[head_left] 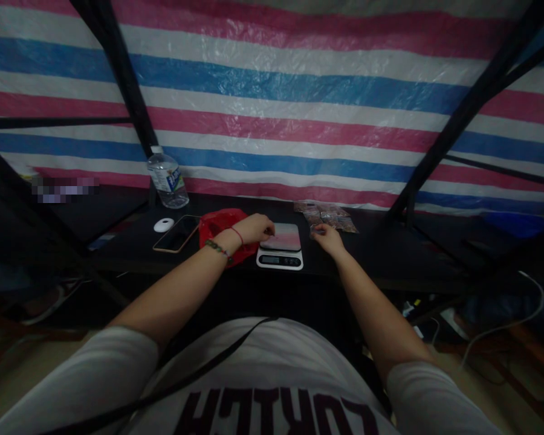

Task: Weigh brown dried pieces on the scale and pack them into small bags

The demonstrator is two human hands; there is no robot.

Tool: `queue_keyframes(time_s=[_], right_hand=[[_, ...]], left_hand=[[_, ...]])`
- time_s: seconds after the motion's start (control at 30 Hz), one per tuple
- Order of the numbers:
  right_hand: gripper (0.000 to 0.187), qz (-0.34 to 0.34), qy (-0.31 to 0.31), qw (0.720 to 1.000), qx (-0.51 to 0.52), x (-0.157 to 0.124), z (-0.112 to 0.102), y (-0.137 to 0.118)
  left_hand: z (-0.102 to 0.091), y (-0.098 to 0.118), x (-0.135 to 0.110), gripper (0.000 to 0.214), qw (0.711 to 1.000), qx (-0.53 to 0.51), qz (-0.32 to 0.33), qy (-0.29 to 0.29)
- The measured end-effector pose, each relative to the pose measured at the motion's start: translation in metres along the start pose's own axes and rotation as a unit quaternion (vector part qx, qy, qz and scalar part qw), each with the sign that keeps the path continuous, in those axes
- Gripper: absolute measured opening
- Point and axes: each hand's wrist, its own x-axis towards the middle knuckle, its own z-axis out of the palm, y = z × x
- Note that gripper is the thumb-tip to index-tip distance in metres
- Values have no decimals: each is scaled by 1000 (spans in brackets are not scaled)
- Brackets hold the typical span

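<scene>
Head view: I see the left hand curled over the left edge of the small white digital kitchen scale, just beside a crumpled red plastic bag on the black table. I cannot tell whether it grips anything. The right hand lies just right of the scale, fingertips touching the clear plastic packets. I cannot tell its grasp either.

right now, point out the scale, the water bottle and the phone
scale point(286, 237): head view, weighing plate
water bottle point(172, 179): head view, label
phone point(178, 233): head view, screen
</scene>
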Motion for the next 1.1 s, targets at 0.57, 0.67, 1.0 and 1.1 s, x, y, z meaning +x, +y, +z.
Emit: queue_keyframes(time_s=[0.57, 0.67, 1.0, 1.1], right_hand=[[38, -18, 9, 1000, 7, 5, 3, -1], [38, -28, 16, 999, 13, 3, 2, -2], [42, -70, 45, 996, 7, 1, -9, -13], [42, -79, 47, 996, 8, 0, -11, -17]], left_hand=[[29, -2, 44, 30, 998, -25, 51, -8], [24, 0, 39, 36, 999, -22, 29, 15], [3, -25, -26, 29, 984, -110, -76, 116], [10, -26, -31, 29, 981, -116, -87, 130]])
